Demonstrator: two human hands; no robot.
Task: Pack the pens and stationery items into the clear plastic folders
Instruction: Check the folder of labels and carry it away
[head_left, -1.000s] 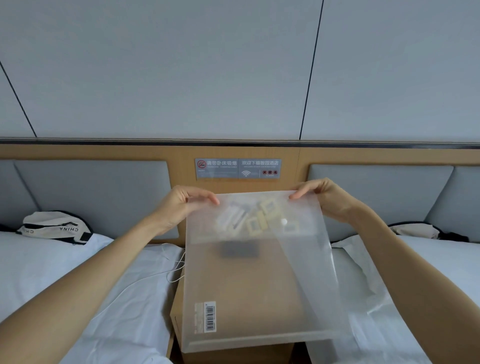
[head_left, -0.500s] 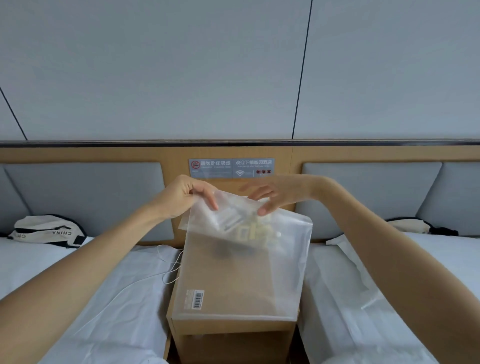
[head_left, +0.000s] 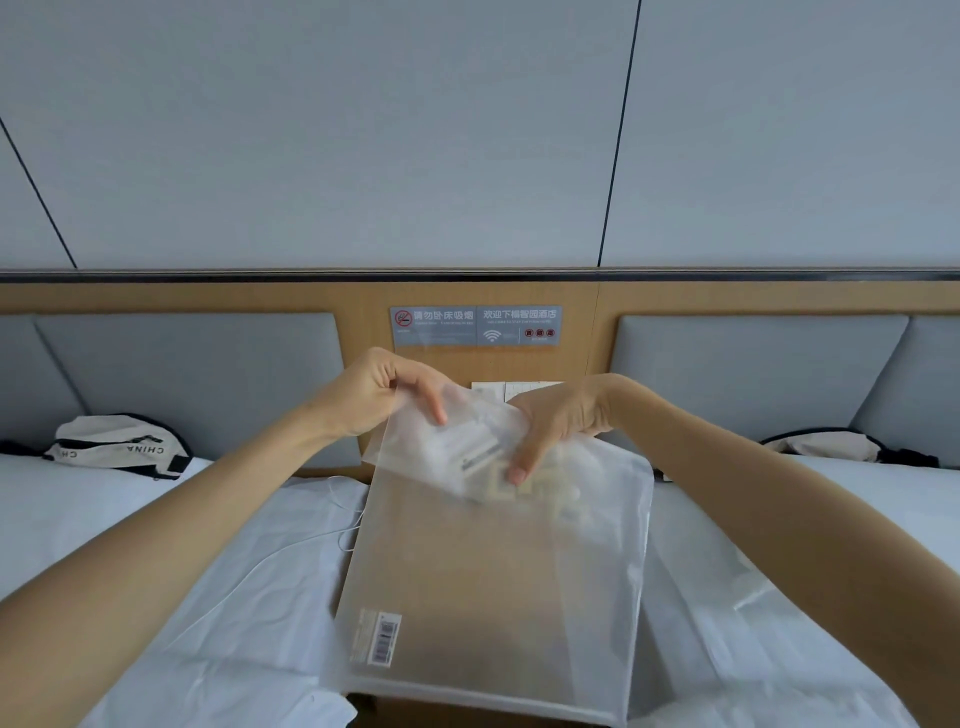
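Frosted plastic makes up the folder (head_left: 483, 597), which lies over the wooden nightstand (head_left: 363, 712) between two white-sheeted beds, its barcode sticker (head_left: 383, 636) near the lower left corner. The left hand (head_left: 374, 400) pinches the folder's folded-over flap (head_left: 452, 441) at its upper left, fingers curled round the edge. The right hand (head_left: 561, 426) presses down on the flap from the other side, fingers straight and pointing down, a fingertip (head_left: 517, 474) resting on the plastic. Through the cloudy sheet, pale stationery items (head_left: 519, 486) show near the top of the folder, yellowish and white shapes too blurred to name singly. A white cable (head_left: 291, 545) trails across the left bed (head_left: 130, 545) toward the nightstand. A cream bag (head_left: 117, 447) printed with dark letters sits by the left headboard cushion, and a similar bag (head_left: 831, 447) sits on the right bed (head_left: 779, 597), partly behind the right forearm. A grey sign (head_left: 475, 326) with a wifi symbol hangs on the wooden panel (head_left: 208, 296) above the hands. Both forearms run out of view at the lower corners, and the nightstand is almost wholly covered.
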